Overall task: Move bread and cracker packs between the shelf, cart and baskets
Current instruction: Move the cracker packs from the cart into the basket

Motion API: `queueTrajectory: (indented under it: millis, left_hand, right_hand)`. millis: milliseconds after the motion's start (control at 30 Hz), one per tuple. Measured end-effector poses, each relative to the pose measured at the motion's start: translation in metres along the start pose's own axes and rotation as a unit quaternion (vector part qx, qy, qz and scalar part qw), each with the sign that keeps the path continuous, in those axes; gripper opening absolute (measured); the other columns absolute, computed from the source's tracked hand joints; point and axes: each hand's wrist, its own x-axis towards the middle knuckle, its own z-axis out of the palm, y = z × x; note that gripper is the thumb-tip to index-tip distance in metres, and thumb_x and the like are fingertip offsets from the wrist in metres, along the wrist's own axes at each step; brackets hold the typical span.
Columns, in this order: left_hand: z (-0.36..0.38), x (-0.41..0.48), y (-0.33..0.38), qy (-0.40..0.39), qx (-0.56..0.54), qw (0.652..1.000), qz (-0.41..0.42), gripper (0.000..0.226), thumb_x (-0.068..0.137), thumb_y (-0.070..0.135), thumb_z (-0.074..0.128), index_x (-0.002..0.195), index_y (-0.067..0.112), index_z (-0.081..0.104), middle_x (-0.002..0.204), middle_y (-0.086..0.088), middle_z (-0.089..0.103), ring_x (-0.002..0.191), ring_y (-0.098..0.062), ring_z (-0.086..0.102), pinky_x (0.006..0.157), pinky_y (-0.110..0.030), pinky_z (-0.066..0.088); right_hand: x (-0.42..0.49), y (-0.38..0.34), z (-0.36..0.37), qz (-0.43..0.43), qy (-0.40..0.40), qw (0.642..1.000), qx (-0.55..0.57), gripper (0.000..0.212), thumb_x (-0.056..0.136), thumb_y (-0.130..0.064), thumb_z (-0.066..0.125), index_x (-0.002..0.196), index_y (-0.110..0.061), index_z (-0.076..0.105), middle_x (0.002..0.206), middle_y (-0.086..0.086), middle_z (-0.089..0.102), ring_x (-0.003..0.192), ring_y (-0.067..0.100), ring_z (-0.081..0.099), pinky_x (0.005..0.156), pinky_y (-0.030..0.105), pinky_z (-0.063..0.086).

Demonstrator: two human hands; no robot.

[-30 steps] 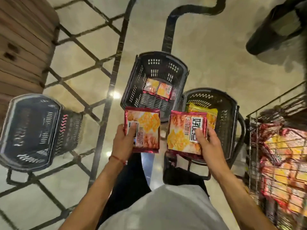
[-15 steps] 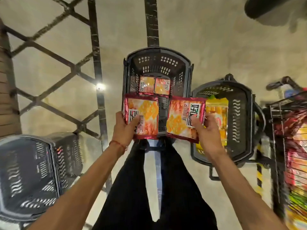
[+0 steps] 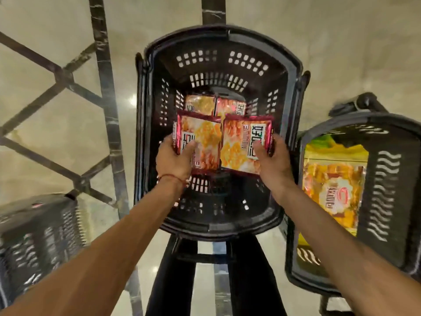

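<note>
My left hand (image 3: 173,159) grips a red-and-orange cracker pack (image 3: 200,143) by its near left corner. My right hand (image 3: 272,161) grips a second, matching cracker pack (image 3: 242,142) by its near right corner. Both packs are held side by side inside the opening of the middle black basket (image 3: 218,42), above its floor. Two more cracker packs (image 3: 214,106) lie flat on the basket's bottom at the far end, partly hidden by the held packs.
A second black basket (image 3: 382,179) at the right holds a large yellow-orange bread bag (image 3: 335,179). A third dark basket (image 3: 38,242) stands at the lower left. The floor is beige with black inlaid lines. My dark trouser legs show below the middle basket.
The view has closed in on the middle basket. Both hands have carried their packs forward and down, from above the basket's near rim to inside it. The cart at the right has left the view.
</note>
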Motion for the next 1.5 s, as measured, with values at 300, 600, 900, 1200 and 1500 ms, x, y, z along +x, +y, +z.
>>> queueTrajectory:
  millis: [300, 600, 900, 1200, 1500]
  left_hand:
    - [0.077, 0.146, -0.05, 0.045, 0.063, 0.996, 0.041, 0.042, 0.088, 0.045, 0.071, 0.12, 0.019, 0.061, 0.119, -0.005, 0.068, 0.111, -0.025, 0.065, 0.101, -0.048, 0.051]
    - [0.124, 0.204, -0.068, 0.041, 0.063, 0.996, 0.044, 0.065, 0.094, 0.039, 0.069, 0.147, 0.014, 0.042, 0.138, -0.009, 0.06, 0.131, -0.028, 0.051, 0.112, -0.044, 0.04]
    - [0.104, 0.165, -0.068, -0.007, 0.19, 0.972, 0.14, 0.068, 0.103, 0.029, 0.056, 0.16, 0.01, 0.023, 0.166, -0.014, 0.021, 0.154, -0.027, 0.017, 0.127, -0.043, 0.014]
    - [0.013, 0.014, -0.01, -0.092, 0.331, 0.917, 0.201, 0.052, 0.096, 0.012, 0.058, 0.147, 0.012, 0.047, 0.151, -0.007, 0.044, 0.136, -0.026, 0.043, 0.117, -0.033, 0.033]
    - [-0.104, -0.155, 0.087, -0.101, 0.471, 0.818, 0.315, 0.055, 0.1, 0.035, 0.051, 0.151, 0.019, 0.039, 0.155, -0.006, 0.04, 0.14, -0.026, 0.038, 0.114, -0.046, 0.039]
  right_hand:
    - [0.112, 0.048, 0.087, -0.028, 0.075, 0.997, -0.011, 0.036, 0.104, -0.021, 0.063, 0.138, -0.019, 0.054, 0.125, -0.006, 0.067, 0.114, 0.013, 0.064, 0.103, 0.033, 0.052]
    - [0.194, 0.081, 0.124, 0.015, 0.125, 0.992, 0.001, 0.045, 0.104, -0.017, 0.063, 0.144, -0.007, 0.046, 0.112, -0.005, 0.06, 0.108, 0.012, 0.059, 0.077, 0.005, 0.041]
    - [0.142, 0.067, 0.107, -0.079, 0.029, 0.984, -0.16, 0.077, 0.107, -0.012, 0.054, 0.167, -0.013, 0.006, 0.175, -0.002, -0.003, 0.158, 0.01, 0.009, 0.121, 0.011, 0.005]
    - [-0.014, 0.003, 0.033, -0.168, -0.048, 0.907, -0.382, 0.061, 0.102, -0.022, 0.058, 0.159, -0.017, 0.037, 0.167, -0.003, 0.029, 0.15, 0.018, 0.03, 0.122, 0.034, 0.032]
    - [-0.202, -0.09, -0.058, -0.239, -0.004, 0.853, -0.465, 0.059, 0.091, -0.029, 0.067, 0.147, -0.013, 0.054, 0.15, 0.008, 0.053, 0.139, 0.029, 0.047, 0.113, 0.047, 0.04]
